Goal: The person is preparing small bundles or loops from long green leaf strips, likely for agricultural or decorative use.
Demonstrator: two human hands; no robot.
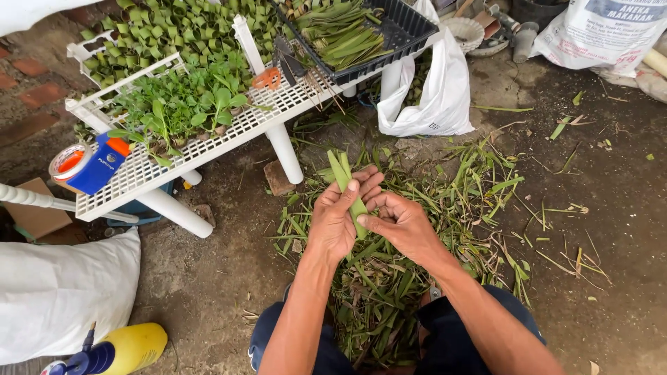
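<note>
I am looking down from a head camera at two bare hands working over a dirt floor. My left hand (335, 221) and right hand (399, 223) meet in the middle of the view, both pinching one green leaf strip (345, 182). The left thumb presses the strip against the curled left fingers. The right fingers curl around its lower part, thumb pointing left. The strip's upper end sticks up past the fingertips, split into two narrow blades.

Below and around the hands lies a loose pile of leaf scraps (389, 278), spreading across the floor between my knees and out to the right.

At upper left stands a white slatted rack (149, 177) on round white legs. At its near left corner sits a roll of tape (69, 163) touching a blue box (103, 165). Leafy green seedlings (184, 104) fill the middle of the rack, and folded green leaf rings (160, 35) crowd its far side. Orange-handled scissors (267, 78) lie near the rack's right edge, just beside a dark basket (406, 28) holding long green leaves.

A white plastic bag (434, 97) hangs under the rack's right end. A white sack (59, 292) lies at lower left, and a yellow spray bottle (121, 351) rests just beside it at the bottom edge.
</note>
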